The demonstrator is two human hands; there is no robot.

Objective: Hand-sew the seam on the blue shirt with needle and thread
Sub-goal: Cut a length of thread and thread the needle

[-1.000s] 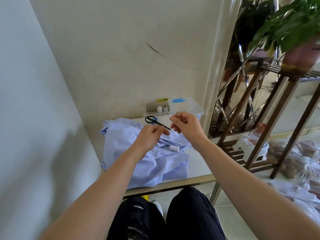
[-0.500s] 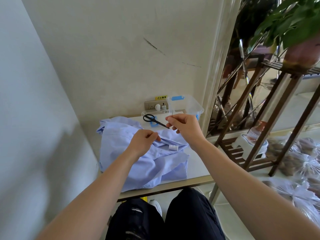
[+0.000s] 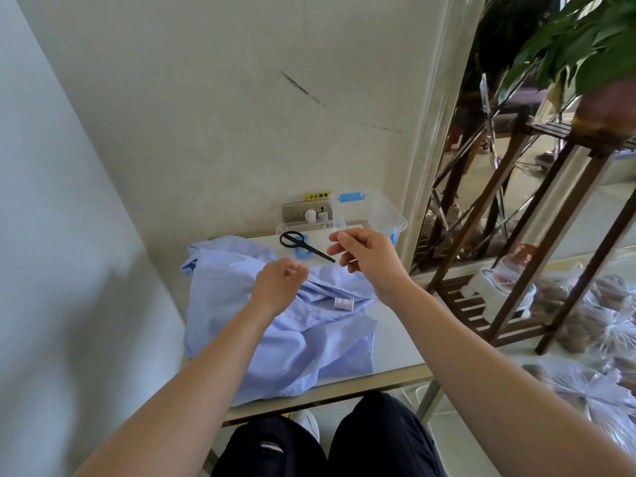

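Pretty cramped spot. The worktop (image 3: pixel 395 339) is jammed into a corner, with wall (image 3: pixel 206 132) on the left and behind and a wooden rack (image 3: pixel 500 232) just off its right edge. The shirt (image 3: pixel 241 304) takes up the left and middle, crumpled, and its hem reaches right to the front edge. The only bare room is a strip along the right side.

Both hands are up above the shirt, forearms coming in from the bottom and angling toward each other. The left hand (image 3: pixel 280 284) is curled into a loose fist, knuckles up, over the shirt's folds, and I can't tell if anything's in it. The right hand (image 3: pixel 364 253) sits a bit higher and further back. Its thumb and forefinger are pinched together, but whatever's between them is too fine to make out. The two hands are near each other but not touching.

Count: one shirt, one white spool (image 3: pixel 343 304) lying on it, one pair of black scissors (image 3: pixel 303 246) behind the shirt, and one clear box (image 3: pixel 375 215) at the back against the wall.
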